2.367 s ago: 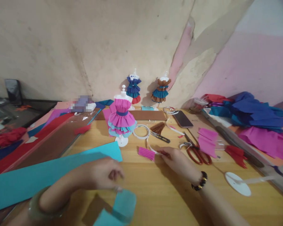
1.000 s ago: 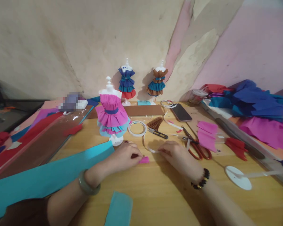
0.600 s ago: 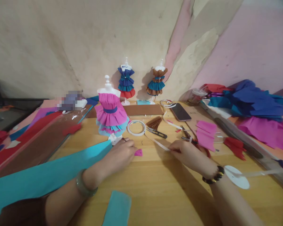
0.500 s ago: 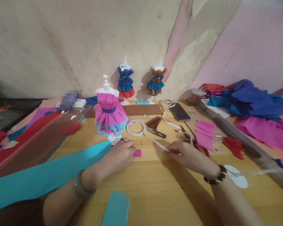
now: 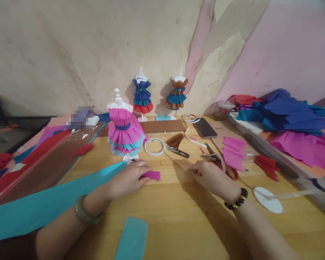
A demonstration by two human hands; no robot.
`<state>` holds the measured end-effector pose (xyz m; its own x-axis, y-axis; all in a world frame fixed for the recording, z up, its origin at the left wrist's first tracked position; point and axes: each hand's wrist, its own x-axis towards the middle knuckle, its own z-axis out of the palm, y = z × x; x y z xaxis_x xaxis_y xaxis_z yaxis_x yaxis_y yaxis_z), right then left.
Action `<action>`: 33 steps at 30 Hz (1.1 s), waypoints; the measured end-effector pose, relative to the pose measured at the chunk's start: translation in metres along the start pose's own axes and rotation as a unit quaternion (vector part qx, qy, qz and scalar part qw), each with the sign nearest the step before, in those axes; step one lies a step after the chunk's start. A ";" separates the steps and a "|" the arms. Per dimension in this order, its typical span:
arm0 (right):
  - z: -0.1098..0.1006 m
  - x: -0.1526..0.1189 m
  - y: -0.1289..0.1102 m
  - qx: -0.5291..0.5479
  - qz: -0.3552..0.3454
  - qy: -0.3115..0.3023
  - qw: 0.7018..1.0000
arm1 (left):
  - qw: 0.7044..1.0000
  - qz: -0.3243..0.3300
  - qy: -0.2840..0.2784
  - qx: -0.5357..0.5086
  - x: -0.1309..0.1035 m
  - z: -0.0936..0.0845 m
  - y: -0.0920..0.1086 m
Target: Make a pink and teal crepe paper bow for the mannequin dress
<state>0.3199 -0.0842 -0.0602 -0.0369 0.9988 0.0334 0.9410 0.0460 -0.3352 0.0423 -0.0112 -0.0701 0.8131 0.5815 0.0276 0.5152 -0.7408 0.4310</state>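
My left hand [image 5: 135,173] is closed on a small gathered piece of magenta crepe paper [image 5: 152,175], whose pleated end sticks out to the right. My right hand [image 5: 207,175] pinches a thin strip of tape that runs from a white tape roll [image 5: 145,147]; the strip is faint, seen nearly edge-on. Behind my left hand stands a small white dress form in a pink and light-blue ruffled dress [image 5: 124,126] with a dark blue belt. Red-handled scissors [image 5: 234,174] lie just behind my right hand, with a curled white strip over them. Thread snips [image 5: 178,151] rest near the roll.
Two more dressed forms, one blue [image 5: 142,93] and one brown [image 5: 177,95], stand by the wall. A phone [image 5: 205,128], pink crepe paper [image 5: 234,153], red scraps [image 5: 267,167] and a white disc [image 5: 268,200] lie rightward. Turquoise paper [image 5: 56,198] stretches along the left.
My left hand has shifted slightly left and more of the magenta piece shows. My right hand has moved a little left, and the tape strip has turned edge-on. The view has shifted slightly.
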 end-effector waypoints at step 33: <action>0.068 -0.038 -0.114 0.188 -0.289 -0.066 0.936 | 0.989 -0.050 0.130 0.054 -0.022 0.006 0.008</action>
<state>0.1914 -0.1260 -0.0877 -0.5683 0.7972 0.2036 0.5664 0.5585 -0.6061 0.0308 -0.0322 -0.0728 0.6671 0.7096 0.2269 0.6262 -0.6991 0.3451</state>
